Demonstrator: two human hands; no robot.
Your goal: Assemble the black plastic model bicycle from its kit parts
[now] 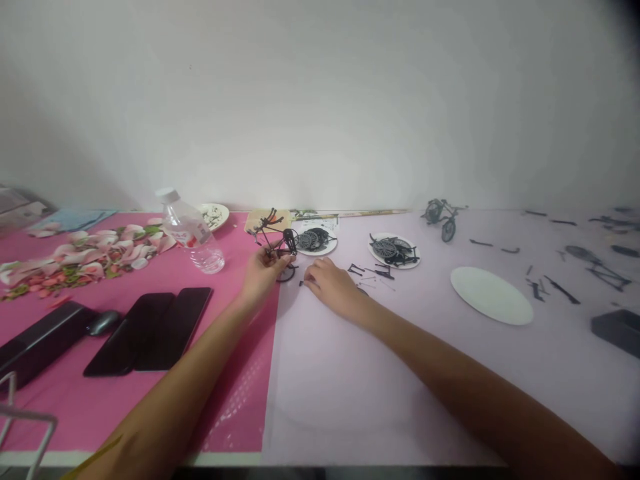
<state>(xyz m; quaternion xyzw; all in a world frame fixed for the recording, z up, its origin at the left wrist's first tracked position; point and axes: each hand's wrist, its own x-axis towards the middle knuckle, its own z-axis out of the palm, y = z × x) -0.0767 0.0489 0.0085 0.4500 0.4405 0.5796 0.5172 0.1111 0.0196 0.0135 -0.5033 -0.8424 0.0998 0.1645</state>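
My left hand (263, 273) is closed on a small black model bicycle frame (274, 239), holding it upright above the seam between the pink mat and the pale lilac sheet. My right hand (333, 283) rests knuckles up on the lilac sheet, fingers curled and pinched on a tiny dark part (303, 283) I cannot make out. A black wheel (286, 273) lies between the two hands. Loose black pieces (373, 271) are scattered just right of my right hand.
Two small plates hold black wheels (316, 240) (394, 251); a bare white plate (491, 295) lies to the right. A finished model bicycle (441, 215) stands at the back. On the pink mat (115, 400): water bottle (193, 233), two dark phones (150, 330), mouse (103, 322), pink petals (80, 257).
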